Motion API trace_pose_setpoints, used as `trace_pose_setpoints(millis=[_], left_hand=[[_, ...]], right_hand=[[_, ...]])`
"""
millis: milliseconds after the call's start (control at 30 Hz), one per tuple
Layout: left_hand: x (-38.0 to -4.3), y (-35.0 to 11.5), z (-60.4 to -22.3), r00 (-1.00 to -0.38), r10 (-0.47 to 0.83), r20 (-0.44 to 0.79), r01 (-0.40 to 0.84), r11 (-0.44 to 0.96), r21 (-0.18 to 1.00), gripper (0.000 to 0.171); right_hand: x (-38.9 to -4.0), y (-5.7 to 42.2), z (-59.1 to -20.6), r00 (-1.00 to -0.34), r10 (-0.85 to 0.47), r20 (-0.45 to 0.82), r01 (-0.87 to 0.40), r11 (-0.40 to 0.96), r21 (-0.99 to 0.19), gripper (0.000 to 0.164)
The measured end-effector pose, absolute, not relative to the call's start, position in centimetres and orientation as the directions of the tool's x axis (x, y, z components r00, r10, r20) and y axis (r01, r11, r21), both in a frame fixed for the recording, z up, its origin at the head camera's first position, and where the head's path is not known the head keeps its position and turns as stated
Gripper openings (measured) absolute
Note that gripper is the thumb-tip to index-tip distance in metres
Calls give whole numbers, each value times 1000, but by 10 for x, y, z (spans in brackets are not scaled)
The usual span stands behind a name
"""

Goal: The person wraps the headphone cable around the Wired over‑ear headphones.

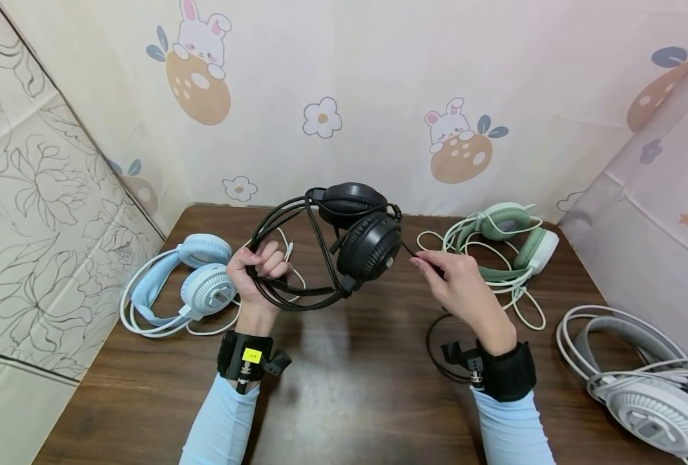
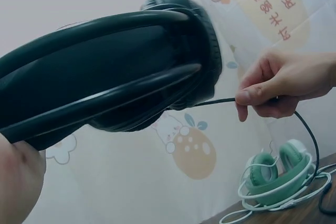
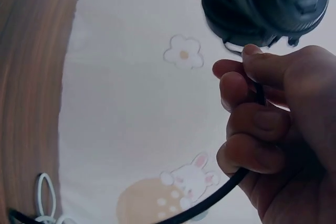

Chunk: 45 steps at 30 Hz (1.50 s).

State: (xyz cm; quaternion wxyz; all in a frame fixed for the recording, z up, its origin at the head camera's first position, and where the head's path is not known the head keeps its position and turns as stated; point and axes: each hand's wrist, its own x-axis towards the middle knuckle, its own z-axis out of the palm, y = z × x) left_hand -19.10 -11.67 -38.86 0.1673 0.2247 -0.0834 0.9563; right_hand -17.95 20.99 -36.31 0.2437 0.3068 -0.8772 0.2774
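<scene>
Black headphones (image 1: 373,245) hang above the table, their headband gripped in my left hand (image 1: 260,268). Their two ear cups point toward the right, and a loop of black cable crosses over the band. My right hand (image 1: 457,284) pinches the black cable (image 3: 210,198) between thumb and fingers, a short way from the ear cups. From that hand the cable runs down in a curve to the table. In the left wrist view the headband (image 2: 105,61) fills much of the picture, with the right hand and the taut cable beyond it.
Light blue headphones (image 1: 204,287) lie on the wooden table (image 1: 344,387) at the left. Green headphones (image 1: 509,223) with a pale cable sit at the back right, and grey-white headphones (image 1: 657,407) at the front right. Behind stands a printed curtain (image 1: 373,58).
</scene>
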Motion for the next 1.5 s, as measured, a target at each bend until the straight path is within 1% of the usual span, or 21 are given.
trace_pose_setpoints(millis=[100, 267, 367, 500, 600, 700, 833, 967, 1233, 1367, 1500], left_hand=[[-191, -118, -389, -858, 274, 435, -357, -926, -121, 29], [-189, -120, -389, -868, 254, 426, -339, -931, -136, 29], [-189, -120, -389, -891, 232, 390, -315, -935, -164, 27], [-190, -122, -389, -925, 198, 324, -265, -948, -176, 25], [-191, -124, -390, -937, 170, 306, -217, -968, -126, 25], [-191, -125, -389, -943, 143, 300, -167, -984, -58, 26], [-192, -124, -389, -950, 120, 290, -123, -992, 6, 24], [-191, -124, -389, -955, 97, 280, -86, -995, 52, 22], [-190, -123, -387, -961, 80, 264, -45, -989, 139, 34], [-190, -120, -385, -963, 50, 266, 16, -971, 240, 35], [-190, -117, -383, -956, 22, 293, 102, -911, 400, 29]], right_hand=[[-174, 202, -360, -686, -432, 586, -684, 659, -314, 11], [-164, 184, -356, -673, -501, 544, -705, 656, -269, 4], [-155, 169, -356, -639, -557, 530, -744, 623, -242, 2], [-144, 152, -357, -576, -614, 540, -797, 569, -202, 3], [-137, 143, -357, -546, -638, 543, -821, 537, -194, 3], [-132, 139, -357, -540, -646, 539, -826, 530, -191, 5], [-131, 137, -356, -552, -646, 527, -814, 555, -172, 8], [-130, 138, -355, -556, -649, 519, -809, 566, -159, 6], [-128, 142, -349, -571, -653, 498, -799, 581, -154, 3], [-127, 144, -348, -570, -653, 499, -799, 582, -152, 3], [-126, 146, -349, -568, -654, 500, -800, 581, -148, 3]])
